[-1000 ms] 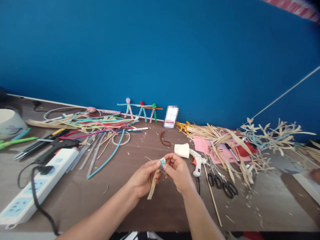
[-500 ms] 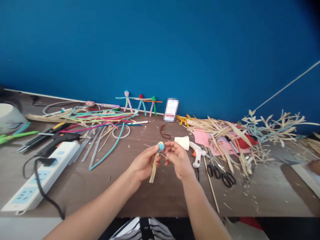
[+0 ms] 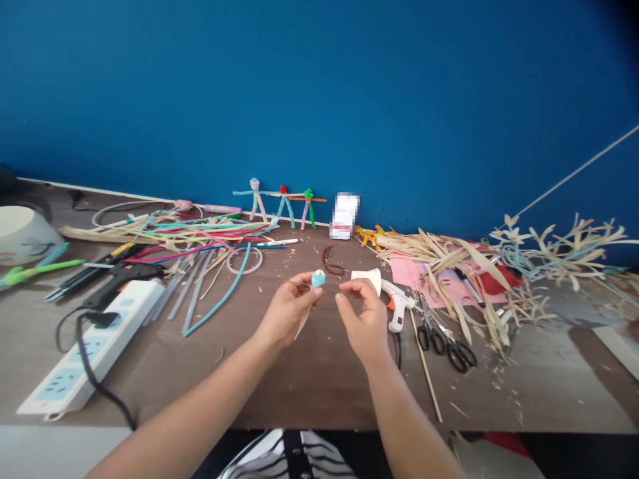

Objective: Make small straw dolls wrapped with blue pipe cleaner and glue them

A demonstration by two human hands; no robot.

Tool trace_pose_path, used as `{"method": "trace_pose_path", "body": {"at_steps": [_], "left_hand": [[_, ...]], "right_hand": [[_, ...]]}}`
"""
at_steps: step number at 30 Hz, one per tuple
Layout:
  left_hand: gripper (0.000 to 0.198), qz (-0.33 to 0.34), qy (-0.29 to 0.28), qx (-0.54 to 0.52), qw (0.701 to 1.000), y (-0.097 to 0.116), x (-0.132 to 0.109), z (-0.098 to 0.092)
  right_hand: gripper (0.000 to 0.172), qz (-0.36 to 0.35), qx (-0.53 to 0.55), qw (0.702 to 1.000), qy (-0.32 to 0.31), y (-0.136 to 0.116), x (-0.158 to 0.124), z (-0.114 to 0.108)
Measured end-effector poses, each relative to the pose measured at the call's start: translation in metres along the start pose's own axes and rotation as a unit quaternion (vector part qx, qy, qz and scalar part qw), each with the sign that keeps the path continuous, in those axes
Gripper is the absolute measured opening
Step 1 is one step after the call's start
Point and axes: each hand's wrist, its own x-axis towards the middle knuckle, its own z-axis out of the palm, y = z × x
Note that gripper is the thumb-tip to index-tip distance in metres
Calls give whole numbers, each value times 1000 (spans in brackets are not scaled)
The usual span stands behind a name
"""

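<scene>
Table (image 3: 309,392), open toward front edge (image 3: 329,428), left hand (image 3: 281,309) pinching blue ball (image 3: 318,279), right fingers (image 3: 361,287) apart

On the table (image 3: 309,389), a power strip (image 3: 103,352) lies left, scissors (image 3: 450,343) right, figures (image 3: 284,201) behind.

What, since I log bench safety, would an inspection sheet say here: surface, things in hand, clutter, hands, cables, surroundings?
Surface: brown table, strewn with scraps.
Things in hand: blue ball; pale strip below it.
Clutter: coloured strips, power strip and black glue gun at left; husks, scissors and white glue gun at right.
Hands: left hand holds the blue ball; right hand is apart from it, its grip unclear.
Cables: black cable from the power strip toward the front; dark cord below the white glue gun.
Surroundings: blue wall; three figures stand before it.
</scene>
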Motion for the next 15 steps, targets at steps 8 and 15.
{"method": "trace_pose_path", "body": {"at_steps": [8,15], "left_hand": [[24,95,0,154,983,-9,-2,-5],[21,166,-34,231,958,-4,-6,-3]], "right_hand": [[24,-51,-50,997,-23,-1,-7,7],[28,-34,-24,998,-41,3,-8,10]]}}
